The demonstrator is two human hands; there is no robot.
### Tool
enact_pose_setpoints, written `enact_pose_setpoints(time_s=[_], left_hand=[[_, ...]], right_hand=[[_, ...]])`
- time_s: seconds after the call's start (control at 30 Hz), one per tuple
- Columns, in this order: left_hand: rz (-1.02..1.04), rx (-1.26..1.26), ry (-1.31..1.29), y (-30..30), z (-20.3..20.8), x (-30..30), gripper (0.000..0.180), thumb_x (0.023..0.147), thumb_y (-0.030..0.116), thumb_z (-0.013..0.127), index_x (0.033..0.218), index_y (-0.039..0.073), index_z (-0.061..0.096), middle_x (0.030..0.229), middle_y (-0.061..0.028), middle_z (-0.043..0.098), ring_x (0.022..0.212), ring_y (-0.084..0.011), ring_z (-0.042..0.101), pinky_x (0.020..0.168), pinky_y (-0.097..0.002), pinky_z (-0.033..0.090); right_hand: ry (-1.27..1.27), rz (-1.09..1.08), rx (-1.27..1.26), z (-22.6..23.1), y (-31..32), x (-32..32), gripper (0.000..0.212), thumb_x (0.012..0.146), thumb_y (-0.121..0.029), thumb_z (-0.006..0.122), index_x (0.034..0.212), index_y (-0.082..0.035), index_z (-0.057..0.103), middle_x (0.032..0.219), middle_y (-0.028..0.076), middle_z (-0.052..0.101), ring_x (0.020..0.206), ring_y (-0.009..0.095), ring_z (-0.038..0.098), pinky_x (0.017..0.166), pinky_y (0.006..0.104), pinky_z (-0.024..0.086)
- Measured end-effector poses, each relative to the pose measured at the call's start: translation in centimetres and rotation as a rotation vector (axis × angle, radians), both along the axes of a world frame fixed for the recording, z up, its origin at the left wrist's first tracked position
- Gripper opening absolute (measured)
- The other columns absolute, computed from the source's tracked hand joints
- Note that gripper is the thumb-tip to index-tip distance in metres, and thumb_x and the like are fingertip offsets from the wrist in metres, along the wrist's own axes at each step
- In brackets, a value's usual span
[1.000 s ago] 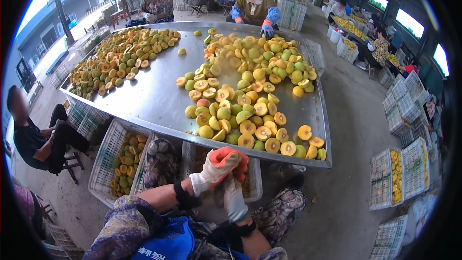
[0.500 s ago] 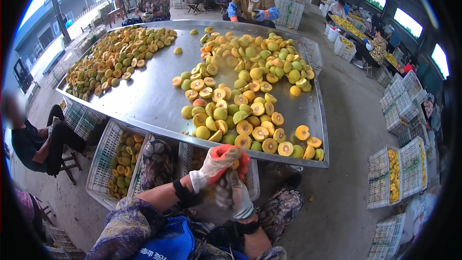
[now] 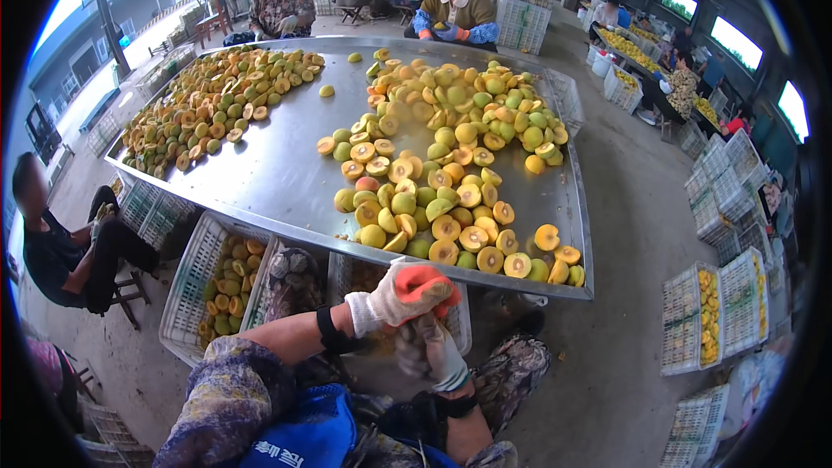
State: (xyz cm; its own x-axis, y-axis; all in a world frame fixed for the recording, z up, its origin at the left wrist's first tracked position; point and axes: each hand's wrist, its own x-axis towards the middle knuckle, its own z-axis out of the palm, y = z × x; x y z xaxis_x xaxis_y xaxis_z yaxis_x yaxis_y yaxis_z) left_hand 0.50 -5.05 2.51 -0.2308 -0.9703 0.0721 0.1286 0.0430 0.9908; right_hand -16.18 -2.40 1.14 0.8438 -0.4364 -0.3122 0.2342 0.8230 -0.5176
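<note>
My left hand (image 3: 406,294), in a white glove with an orange-red coated palm, is closed in front of the table's near edge. What it holds, if anything, is hidden. Just below and touching it is my right hand (image 3: 432,348), in a grey-white glove; its fingers are smeared by motion. Beyond my hands, a metal-topped table (image 3: 277,182) with a raised rim carries a large heap of halved yellow-green peaches (image 3: 451,195). Many show orange flesh and brown centres. Under the table edge, behind my hands, stands a white crate (image 3: 340,276), partly covered by my left hand.
Another pile of peach halves (image 3: 217,104) lies at the table's far left. A white crate of peaches (image 3: 192,295) stands left of my legs. Two people sit across the table and one person (image 3: 74,251) sits at the left. Filled crates (image 3: 693,316) stand on the right.
My left hand has turned so its knuckles face up, hiding the bit of yellow fruit seen between my hands before. My right hand's fingers have shifted slightly. The person opposite has lowered their hands.
</note>
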Motion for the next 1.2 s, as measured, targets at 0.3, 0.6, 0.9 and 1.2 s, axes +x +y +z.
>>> enact_pose_setpoints(time_s=[0.3, 0.6, 0.9, 1.2], left_hand=[[-0.068, -0.001, 0.035, 1.5, 5.1, -1.0, 0.031, 0.099, 0.029, 0.063, 0.095, -0.001, 0.073, 0.083, -0.0094, 0.071, 0.076, -0.0177, 0.069, 0.066, -0.0307, 0.055], [0.626, 0.228, -0.174, 4.5, 7.9, 18.7, 0.037, 0.098, 0.038, 0.06, 0.103, 0.003, 0.07, 0.088, -0.0051, 0.071, 0.081, -0.016, 0.071, 0.062, -0.0307, 0.059], [0.47, 0.136, -1.321, -4.9, 4.3, 17.4, 0.034, 0.09, 0.029, 0.063, 0.123, 0.021, 0.069, 0.114, -0.0148, 0.069, 0.102, -0.0341, 0.068, 0.09, -0.044, 0.054], [0.149, 0.082, -1.465, -11.7, -1.1, 19.4, 0.062, 0.079, 0.014, 0.074, 0.138, 0.019, 0.056, 0.119, -0.0174, 0.066, 0.108, -0.0372, 0.065, 0.09, -0.045, 0.054]], right_hand=[[-0.942, 0.182, 0.493, -3.0, 1.3, 1.9, 0.053, 0.096, -0.063, 0.055, 0.082, -0.013, 0.045, 0.058, -0.006, 0.032, 0.04, 0.008, 0.029, 0.034, 0.0271, 0.025], [-1.011, 0.041, 0.621, -2.8, 0.5, 4.2, 0.049, 0.101, -0.056, 0.053, 0.082, -0.012, 0.045, 0.059, -0.006, 0.038, 0.039, 0.007, 0.031, 0.037, 0.0257, 0.026], [-0.626, -0.228, 0.812, -7.1, 0.2, 4.4, 0.047, 0.103, -0.047, 0.055, 0.11, -0.001, 0.06, 0.068, -0.005, 0.041, 0.05, 0.007, 0.041, 0.045, 0.0253, 0.033], [-0.652, -0.212, 0.501, -2.6, 0.6, 3.7, 0.057, 0.104, -0.05, 0.05, 0.146, -0.011, 0.047, 0.066, -0.003, 0.038, 0.047, 0.003, 0.035, 0.042, 0.0211, 0.034]])
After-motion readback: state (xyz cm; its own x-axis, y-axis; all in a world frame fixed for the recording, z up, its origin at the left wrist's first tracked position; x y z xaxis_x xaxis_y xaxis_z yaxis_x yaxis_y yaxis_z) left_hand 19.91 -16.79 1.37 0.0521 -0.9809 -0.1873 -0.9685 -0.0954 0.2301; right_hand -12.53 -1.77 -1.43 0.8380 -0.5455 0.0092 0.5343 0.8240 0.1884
